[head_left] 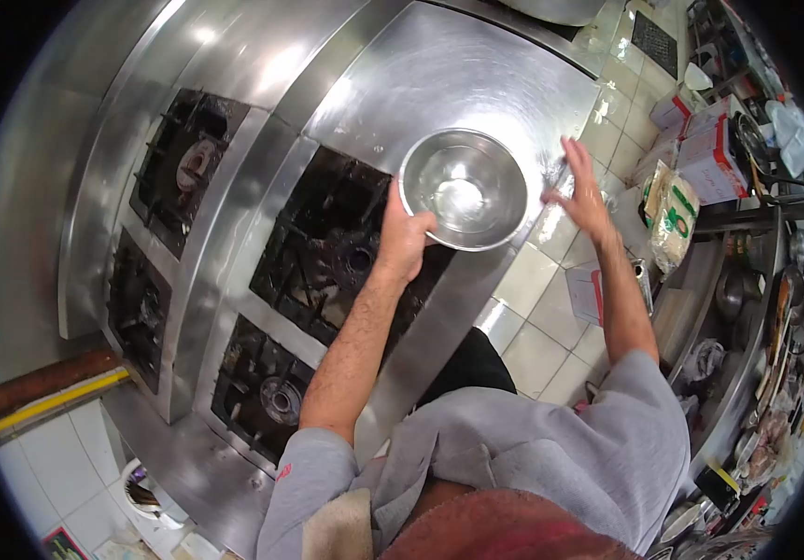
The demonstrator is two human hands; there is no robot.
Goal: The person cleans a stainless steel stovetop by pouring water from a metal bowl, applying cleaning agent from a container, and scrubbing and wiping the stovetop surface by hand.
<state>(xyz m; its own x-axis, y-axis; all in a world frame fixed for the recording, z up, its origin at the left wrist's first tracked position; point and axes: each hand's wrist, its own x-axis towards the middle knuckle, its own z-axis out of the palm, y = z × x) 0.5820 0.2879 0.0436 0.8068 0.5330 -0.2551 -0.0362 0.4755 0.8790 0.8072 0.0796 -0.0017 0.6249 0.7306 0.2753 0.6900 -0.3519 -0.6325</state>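
Observation:
A shiny metal mixing bowl (463, 154) is held by its left rim in my left hand (404, 238), thumb over the edge and fingers beneath. Its mouth faces up, and bright reflections fill the inside; I cannot tell whether it holds any liquid. Below and around it lie the flat steel worktop (374, 103) and the nearest burner (337, 252). Apart from the bowl, to its right, my right hand (581, 196) has its fingers spread and holds nothing.
More gas burners sit to the left (267, 392) and beyond a raised steel ledge (206, 215). On the right are red-and-white boxes (712, 168), a clear plastic bag (675, 219) and a cluttered shelf (757, 373). Tiled floor (547, 289) runs between.

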